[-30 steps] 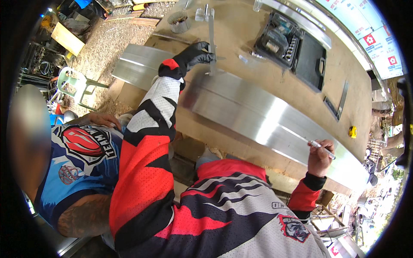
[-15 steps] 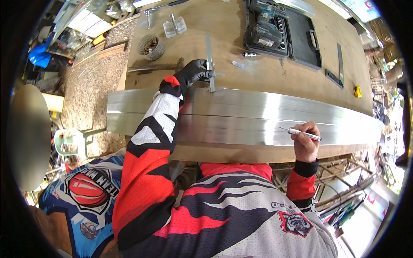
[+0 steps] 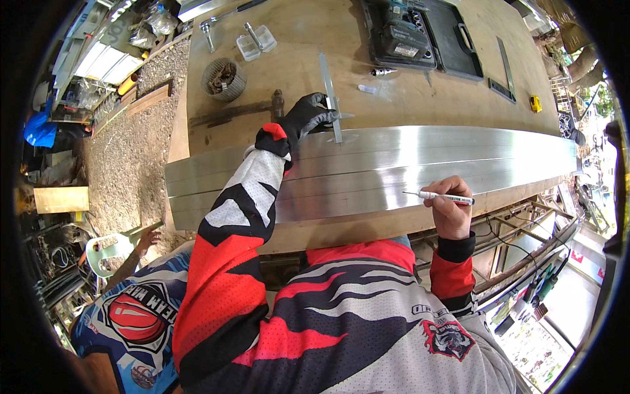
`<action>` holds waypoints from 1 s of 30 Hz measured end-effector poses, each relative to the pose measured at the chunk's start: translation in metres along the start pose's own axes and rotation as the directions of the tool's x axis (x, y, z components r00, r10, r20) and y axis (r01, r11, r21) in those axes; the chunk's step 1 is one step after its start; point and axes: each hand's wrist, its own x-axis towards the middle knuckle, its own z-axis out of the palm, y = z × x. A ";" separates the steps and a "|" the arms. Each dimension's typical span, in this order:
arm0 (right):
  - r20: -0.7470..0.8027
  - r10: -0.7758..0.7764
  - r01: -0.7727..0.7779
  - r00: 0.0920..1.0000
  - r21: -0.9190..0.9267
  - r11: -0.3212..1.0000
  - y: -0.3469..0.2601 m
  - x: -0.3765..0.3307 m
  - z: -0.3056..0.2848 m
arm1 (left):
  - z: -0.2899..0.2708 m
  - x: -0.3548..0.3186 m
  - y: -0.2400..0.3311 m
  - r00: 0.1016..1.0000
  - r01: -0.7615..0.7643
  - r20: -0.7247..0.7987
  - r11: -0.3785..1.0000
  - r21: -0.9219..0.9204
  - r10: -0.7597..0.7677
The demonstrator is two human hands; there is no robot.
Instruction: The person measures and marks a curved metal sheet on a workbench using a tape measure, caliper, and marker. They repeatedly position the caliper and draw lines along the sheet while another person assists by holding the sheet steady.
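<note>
My left hand (image 3: pixel 305 117), in a black glove, is closed on a slim metal square (image 3: pixel 328 82) with a long blade and a short crosspiece. The blade's near end lies over the far edge of several long silver metal bars (image 3: pixel 374 167), set side by side along the near side of the table. My bare right hand (image 3: pixel 450 213) grips a white marker pen (image 3: pixel 449 197) between thumb and fingers. Its thin tip points left, above the bars; I cannot tell whether it touches them.
The brown table (image 3: pixel 295 39) carries a hammer (image 3: pixel 277 104), a mesh cup (image 3: pixel 223 80), a ratchet (image 3: pixel 207 36), a clear plastic box (image 3: pixel 256 43), a drill in a black case (image 3: pixel 400 43), another square (image 3: pixel 503 90) and a yellow tape measure (image 3: pixel 535 103). A co-worker (image 3: pixel 141 322) is at lower left.
My left hand and the square have shifted right along the bars. My right hand has moved left with the marker pen. The co-worker's hand now shows at the left.
</note>
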 end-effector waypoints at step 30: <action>0.001 -0.011 0.010 1.000 -0.604 0.797 0.081 0.069 0.054 | -0.002 0.001 0.003 0.999 -0.015 0.042 0.980 0.198 0.006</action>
